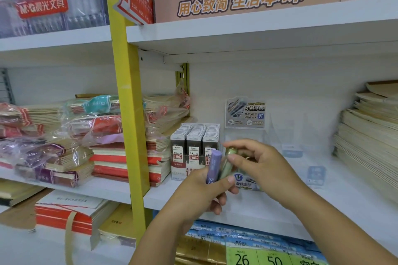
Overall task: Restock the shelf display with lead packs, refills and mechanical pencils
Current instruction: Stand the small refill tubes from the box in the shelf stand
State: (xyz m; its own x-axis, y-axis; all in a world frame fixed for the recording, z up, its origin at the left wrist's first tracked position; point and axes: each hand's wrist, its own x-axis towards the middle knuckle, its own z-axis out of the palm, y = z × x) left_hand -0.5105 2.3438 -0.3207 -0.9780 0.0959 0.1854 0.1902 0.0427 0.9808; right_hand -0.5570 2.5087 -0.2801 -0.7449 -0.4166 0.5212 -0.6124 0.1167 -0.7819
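Observation:
My left hand grips a purple lead tube marked 2B, held upright in front of the middle shelf. Beside it my right hand pinches a green-gold lead tube by its upper end. The two tubes touch each other. Behind them stands a clear acrylic display stand with a grey header card marked 0.7 2B. To its left is a display box of grey 0.5 mm lead packs in three rows.
Stacks of notebooks fill the shelf's right side, and wrapped red and purple notebook bundles lie left of the yellow upright post. Small blue items sit on the white shelf. Blue and green price labels line the lower edge.

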